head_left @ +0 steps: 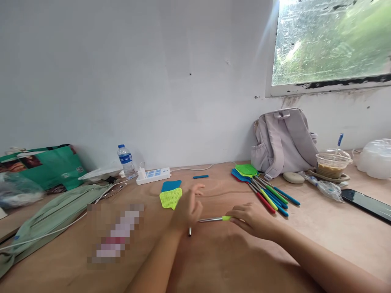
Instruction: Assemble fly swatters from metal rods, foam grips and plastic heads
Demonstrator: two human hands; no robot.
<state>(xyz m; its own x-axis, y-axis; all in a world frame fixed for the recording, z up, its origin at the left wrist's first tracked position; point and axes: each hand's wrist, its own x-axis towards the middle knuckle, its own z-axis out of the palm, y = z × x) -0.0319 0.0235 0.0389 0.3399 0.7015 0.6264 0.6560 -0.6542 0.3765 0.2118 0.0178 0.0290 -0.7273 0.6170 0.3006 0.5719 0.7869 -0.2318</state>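
My right hand (249, 219) is closed around the yellow-green grip (226, 218) of a thin metal rod (211, 220), whose far end points left toward my other hand. My left hand (190, 206) hovers with its fingers curved and apart, and nothing shows between them. Below its palm pokes out the end of a metal tube (190, 231); the rest is hidden. Just left of that hand lies a yellow-green perforated fly swatter head (170, 198), overlapping a blue swatter head (171, 186). Farther back rests a loose blue grip (200, 176).
Several fly swatters (269, 193) lie piled on the right, before a grey backpack (282, 142). A drink cup (332, 166) and phone (371, 205) are farther right. A power strip (153, 175), water bottle (126, 160) and green cloth bag (58, 221) occupy the left.
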